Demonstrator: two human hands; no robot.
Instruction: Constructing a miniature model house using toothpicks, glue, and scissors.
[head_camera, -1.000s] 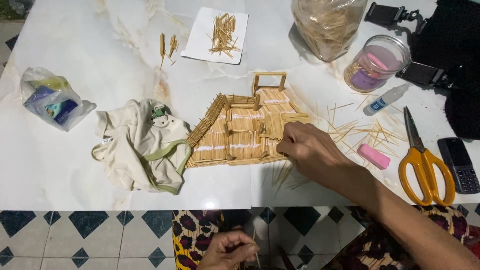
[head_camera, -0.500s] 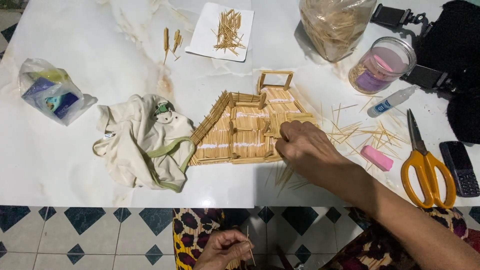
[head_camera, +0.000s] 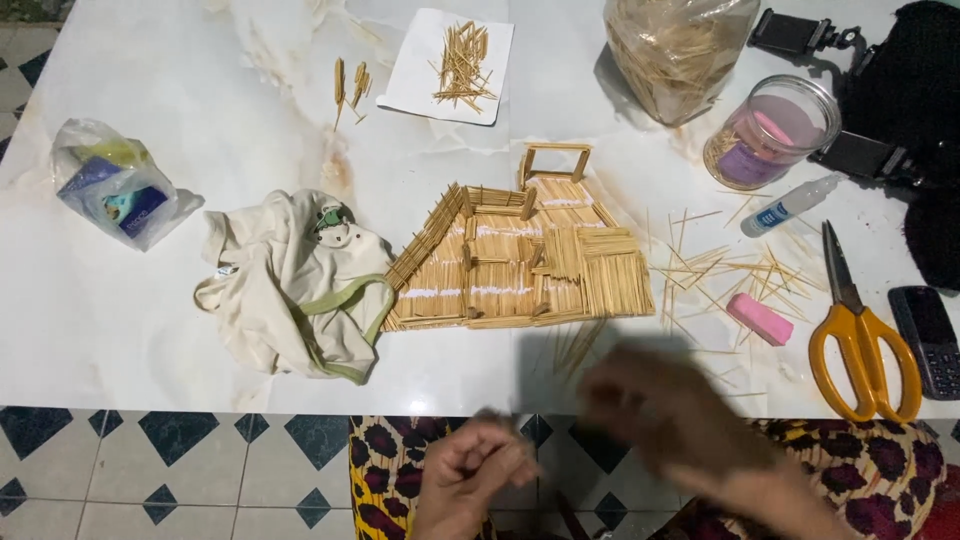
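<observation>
A model house of toothpicks (head_camera: 520, 262) lies flat on the white marble table (head_camera: 150, 330). My right hand (head_camera: 672, 412) is a motion blur at the table's near edge, below the model and off it; its fingers cannot be made out. My left hand (head_camera: 478, 468) is below the table edge over my patterned lap, fingers pinched together where it held a thin toothpick a moment ago. Loose toothpicks (head_camera: 720, 272) lie scattered right of the model.
A crumpled cream cloth (head_camera: 290, 290) lies left of the model, a plastic bag (head_camera: 110, 185) farther left. Paper with toothpicks (head_camera: 455, 65), a bag of sticks (head_camera: 680, 50), a jar (head_camera: 775, 130), a glue bottle (head_camera: 790, 205), a pink eraser (head_camera: 760, 320), orange scissors (head_camera: 860, 340) and a phone (head_camera: 928, 340) surround it.
My right hand has left the model's lower right corner and pulled back toward me, toward my left hand. The left hand has risen slightly.
</observation>
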